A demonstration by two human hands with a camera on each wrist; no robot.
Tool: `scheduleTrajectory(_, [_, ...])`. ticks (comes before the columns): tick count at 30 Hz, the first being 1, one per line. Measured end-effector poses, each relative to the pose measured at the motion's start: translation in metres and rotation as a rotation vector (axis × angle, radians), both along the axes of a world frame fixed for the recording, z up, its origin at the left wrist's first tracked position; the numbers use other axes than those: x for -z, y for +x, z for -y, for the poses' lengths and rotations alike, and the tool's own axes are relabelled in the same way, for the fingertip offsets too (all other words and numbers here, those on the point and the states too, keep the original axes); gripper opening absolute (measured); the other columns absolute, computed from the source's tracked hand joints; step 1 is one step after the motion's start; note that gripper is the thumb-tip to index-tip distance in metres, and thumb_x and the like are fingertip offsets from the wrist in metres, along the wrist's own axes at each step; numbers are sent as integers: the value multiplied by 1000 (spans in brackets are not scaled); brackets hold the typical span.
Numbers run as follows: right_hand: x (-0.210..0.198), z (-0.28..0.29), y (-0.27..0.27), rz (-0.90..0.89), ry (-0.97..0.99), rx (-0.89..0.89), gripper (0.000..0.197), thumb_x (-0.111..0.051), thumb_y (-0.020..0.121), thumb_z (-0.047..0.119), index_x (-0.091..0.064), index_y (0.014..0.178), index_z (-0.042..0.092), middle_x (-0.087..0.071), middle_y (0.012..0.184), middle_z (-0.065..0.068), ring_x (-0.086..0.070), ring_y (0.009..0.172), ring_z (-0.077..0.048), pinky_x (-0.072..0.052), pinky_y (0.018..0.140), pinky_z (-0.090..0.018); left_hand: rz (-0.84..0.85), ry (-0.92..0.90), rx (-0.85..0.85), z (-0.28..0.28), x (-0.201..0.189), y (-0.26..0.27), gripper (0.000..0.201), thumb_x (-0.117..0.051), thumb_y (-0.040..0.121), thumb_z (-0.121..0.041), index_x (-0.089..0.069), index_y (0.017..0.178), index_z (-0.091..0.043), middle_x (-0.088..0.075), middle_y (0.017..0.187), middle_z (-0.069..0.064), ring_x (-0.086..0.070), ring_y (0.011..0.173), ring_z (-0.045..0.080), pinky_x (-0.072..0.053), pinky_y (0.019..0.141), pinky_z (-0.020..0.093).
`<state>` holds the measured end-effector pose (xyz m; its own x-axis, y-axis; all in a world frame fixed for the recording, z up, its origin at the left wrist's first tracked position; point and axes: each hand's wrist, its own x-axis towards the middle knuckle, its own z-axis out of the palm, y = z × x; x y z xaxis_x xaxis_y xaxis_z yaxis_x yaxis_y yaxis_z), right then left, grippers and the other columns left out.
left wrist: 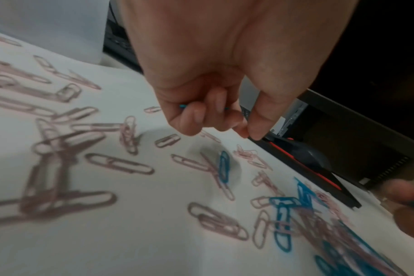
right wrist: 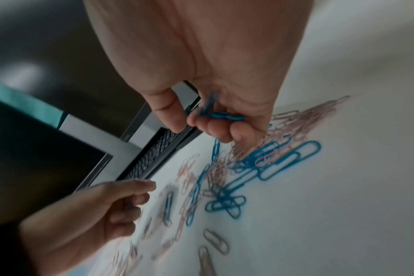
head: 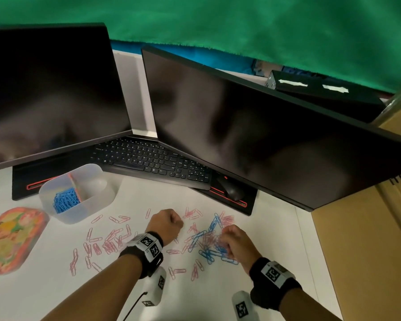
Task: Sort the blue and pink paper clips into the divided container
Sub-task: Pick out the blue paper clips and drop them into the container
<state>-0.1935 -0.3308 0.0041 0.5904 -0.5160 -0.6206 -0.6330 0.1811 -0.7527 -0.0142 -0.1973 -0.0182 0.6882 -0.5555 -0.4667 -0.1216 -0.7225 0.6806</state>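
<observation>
Two hands, right hand (right wrist: 208, 104) grip clamped on blue paper clips (right wrist: 225, 115) (lying crosswise), left hand (left wrist: 208, 104) likewise.

The head camera looks from high above, forward and down, over the white desk (head: 252, 286) to the two monitors (head: 252, 140) at the back; both forearms enter from the bottom edge. The left wrist camera sits very near the left hand (left wrist: 213, 78), low over the desk, and faces along the fingers toward the mouse (left wrist: 310, 155). The right wrist camera is also very near its right hand (right wrist: 201, 74), and looks toward the keyboard (right wrist: 154, 155). All three views share the heap of mixed clips (head: 208, 244). Each wrist view also catches the other hand at its edge.
</observation>
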Motion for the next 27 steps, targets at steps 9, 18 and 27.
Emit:
scheduleTrajectory(9, [10, -24, 1, -74, -75, -141, 28, -34, 97, 8, -60, 88, 11, -45, 63, 5, -38, 52, -7, -29, 48, -16, 184, 151, 105, -10, 0, 2, 7, -57, 84, -24, -63, 82, -20, -64, 79, -5, -60, 75, 16, -50, 67, 24])
scheduleTrajectory(18, [10, -36, -6, -205, -616, -331, 23, -54, 91, 30, -49, 69, 27, -53, 72, 13, -53, 74, -11, -30, 52, -6, 321, 361, 327, -2, 0, -2, 18, -47, 90, -22, -62, 98, -18, -65, 100, 0, -62, 88, 19, -54, 79, 32])
scheduleTrajectory(27, [35, -43, -5, -261, -671, -377, 20, -60, 86, 32, -49, 70, 27, -61, 83, 6, -57, 76, -12, -43, 62, -18, 296, 209, 287, -15, -9, 3, 10, -49, 87, -27, -52, 78, -25, -58, 86, -4, -57, 79, 17, -50, 70, 28])
